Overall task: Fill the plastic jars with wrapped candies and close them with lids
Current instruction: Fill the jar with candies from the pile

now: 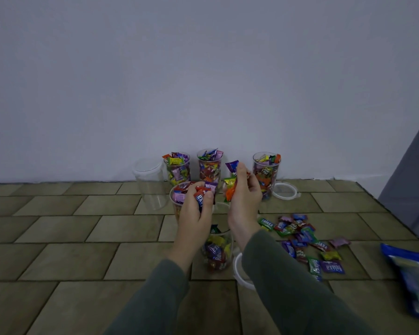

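Note:
My left hand (196, 211) grips several wrapped candies right over a full clear jar (177, 201). My right hand (244, 199) holds another bunch of candies, purple, yellow and orange, raised beside it. Below and between my wrists stands a partly filled jar (217, 255). Three full jars stand by the wall: one on the left (178, 169), one in the middle (209, 166), one on the right (266, 174). An empty jar (151, 183) stands at the far left. A heap of loose candies (302, 240) lies on the floor to my right.
A clear lid (284, 191) lies beside the right jar. Another white-rimmed lid (238, 267) lies under my right forearm. A blue candy bag (414, 274) rests at the right edge. The floor is tan tile; a plain wall rises behind the jars.

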